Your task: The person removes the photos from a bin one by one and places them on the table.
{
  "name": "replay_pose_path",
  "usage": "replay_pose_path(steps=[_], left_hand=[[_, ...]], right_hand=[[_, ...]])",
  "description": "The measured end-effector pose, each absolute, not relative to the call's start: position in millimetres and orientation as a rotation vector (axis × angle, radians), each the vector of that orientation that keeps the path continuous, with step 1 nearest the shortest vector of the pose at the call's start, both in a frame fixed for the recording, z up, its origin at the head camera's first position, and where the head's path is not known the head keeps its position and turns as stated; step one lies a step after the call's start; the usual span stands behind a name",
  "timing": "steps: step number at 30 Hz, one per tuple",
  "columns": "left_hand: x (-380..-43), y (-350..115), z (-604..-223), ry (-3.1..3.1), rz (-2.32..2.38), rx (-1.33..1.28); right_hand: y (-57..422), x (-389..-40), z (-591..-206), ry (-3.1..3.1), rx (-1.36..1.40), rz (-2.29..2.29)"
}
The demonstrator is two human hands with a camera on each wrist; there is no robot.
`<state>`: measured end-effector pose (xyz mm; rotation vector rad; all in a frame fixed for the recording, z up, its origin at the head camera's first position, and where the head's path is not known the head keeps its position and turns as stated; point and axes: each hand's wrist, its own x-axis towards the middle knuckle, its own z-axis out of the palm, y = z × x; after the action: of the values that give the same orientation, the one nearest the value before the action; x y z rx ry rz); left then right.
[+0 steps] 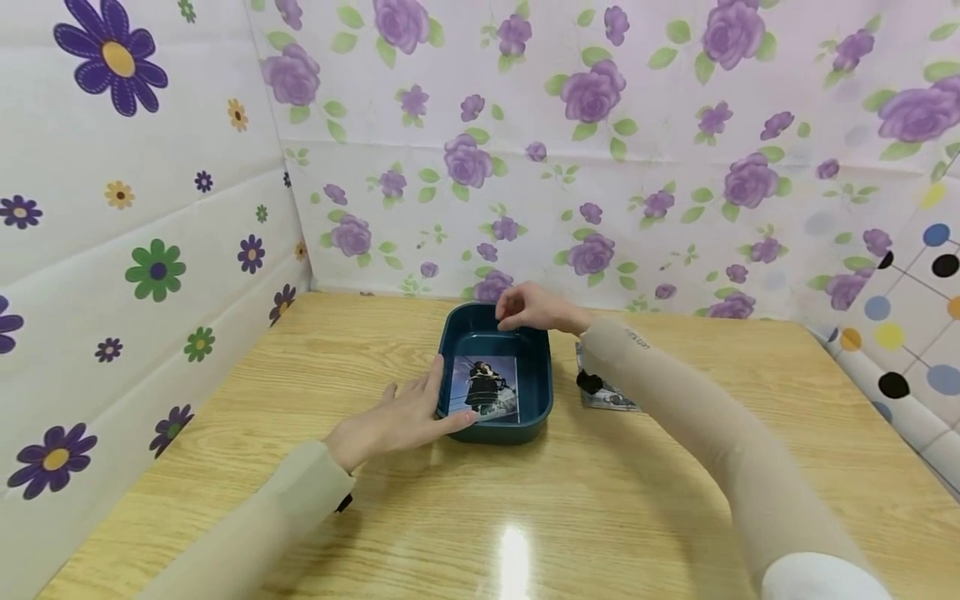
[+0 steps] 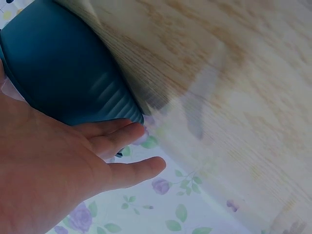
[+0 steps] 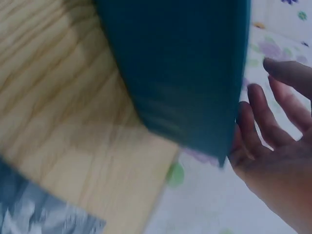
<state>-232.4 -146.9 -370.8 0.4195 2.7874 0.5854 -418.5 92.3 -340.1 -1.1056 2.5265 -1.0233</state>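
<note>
A dark teal plastic bin (image 1: 534,375) stands on the wooden table, and a picture card (image 1: 504,371) showing a dark-clothed figure lies inside it. Against the bin's left side rests my left hand (image 1: 405,421), fingers extended and thumb over the near rim. In the left wrist view, its fingers lie along the ribbed outer wall (image 2: 63,63). Above the bin's far right corner hovers my right hand (image 1: 540,308), fingers loosely bent. Nothing shows between its thumb and fingers in the right wrist view, where they are spread apart beside the bin's rim (image 3: 239,63).
To the right of the bin, a greyish picture card (image 1: 611,400) lies on the table (image 1: 300,392), partly covered by my right forearm. Flower-printed cloth (image 1: 525,192) hangs behind the table's far edge, with more patterned cloth at the left and right.
</note>
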Motion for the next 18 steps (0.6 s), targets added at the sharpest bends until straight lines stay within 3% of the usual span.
replay_pose_path(steps=[18], left_hand=[[-233,-146,-372,2.790,0.584,0.409]], right_hand=[[56,-411,-369,2.324,-1.145,-0.607]])
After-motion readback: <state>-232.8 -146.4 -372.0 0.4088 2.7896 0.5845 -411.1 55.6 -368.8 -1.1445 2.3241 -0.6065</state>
